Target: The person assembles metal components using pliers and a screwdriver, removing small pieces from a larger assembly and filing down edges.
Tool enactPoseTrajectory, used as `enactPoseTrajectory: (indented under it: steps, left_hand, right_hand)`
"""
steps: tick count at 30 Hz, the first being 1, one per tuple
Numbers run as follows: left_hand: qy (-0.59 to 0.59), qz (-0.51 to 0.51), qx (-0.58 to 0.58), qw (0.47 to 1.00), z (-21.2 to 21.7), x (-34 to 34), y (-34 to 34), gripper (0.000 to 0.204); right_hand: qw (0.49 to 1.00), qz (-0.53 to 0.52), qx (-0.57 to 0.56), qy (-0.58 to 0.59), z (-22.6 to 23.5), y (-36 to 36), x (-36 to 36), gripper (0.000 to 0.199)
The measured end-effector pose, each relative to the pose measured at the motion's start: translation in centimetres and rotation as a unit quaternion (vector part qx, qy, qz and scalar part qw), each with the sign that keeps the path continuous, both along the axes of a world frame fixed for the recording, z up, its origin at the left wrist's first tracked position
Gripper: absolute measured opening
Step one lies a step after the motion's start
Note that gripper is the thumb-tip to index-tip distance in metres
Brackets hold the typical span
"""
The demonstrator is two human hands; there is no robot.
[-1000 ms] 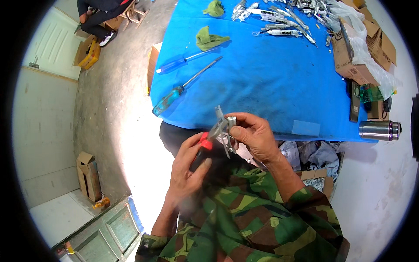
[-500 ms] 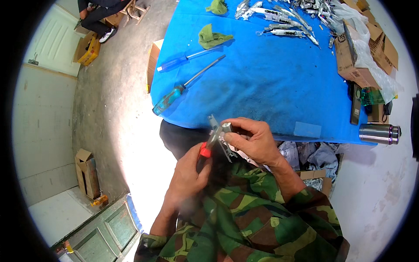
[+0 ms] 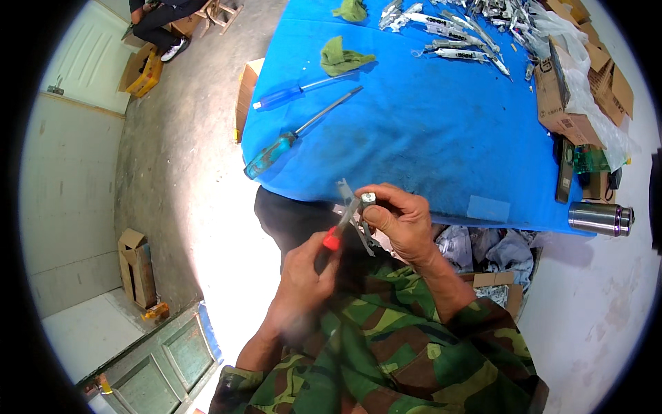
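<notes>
R hand grips a small silver metal part w/ bracket, held just off the blue cloth-covered table edge. L hand, closed on a red-handled screwdriver, sits at 7 o'clock from it; shaft runs 7-to-1, tip touching the part.

Obscured and unresolved items, head view.
Metal part mostly covered by right hand; shape not determinable. Tool in left hand: handle hidden in fist, tip blurred. Pile of metal pieces cut by top edge, too small to identify. Seated person cropped at upper left.
</notes>
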State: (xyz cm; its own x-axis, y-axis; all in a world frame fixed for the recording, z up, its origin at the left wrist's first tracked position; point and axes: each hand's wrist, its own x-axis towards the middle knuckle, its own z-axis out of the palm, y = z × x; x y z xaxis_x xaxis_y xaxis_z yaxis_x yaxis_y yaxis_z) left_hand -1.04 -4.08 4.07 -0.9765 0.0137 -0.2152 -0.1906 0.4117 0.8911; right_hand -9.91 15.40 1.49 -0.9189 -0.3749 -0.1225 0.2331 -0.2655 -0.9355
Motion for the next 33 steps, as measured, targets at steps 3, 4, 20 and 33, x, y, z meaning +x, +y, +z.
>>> enactPoseTrajectory:
  steps: [3,4,20,33]
  left_hand:
    - [-0.057,-0.009,0.052,0.997,0.5,0.3,-0.1,0.02]
    - [-0.078,-0.008,0.082,0.993,0.4,0.5,-0.1,0.018]
    - [-0.287,0.002,0.417,0.863,1.7,1.0,-0.4,0.029]
    - [-0.23,0.039,0.238,0.943,-0.4,0.8,-0.8,0.024]
  right_hand:
    - [0.999,0.016,-0.049,-0.019,-1.3,0.3,0.0,0.034]
    - [0.997,0.016,-0.074,-0.031,-1.7,0.3,0.0,0.035]
    - [0.985,0.064,-0.142,-0.077,-0.5,0.0,-0.4,0.028]
    - [0.995,0.057,-0.015,-0.079,0.5,0.2,-0.9,0.025]
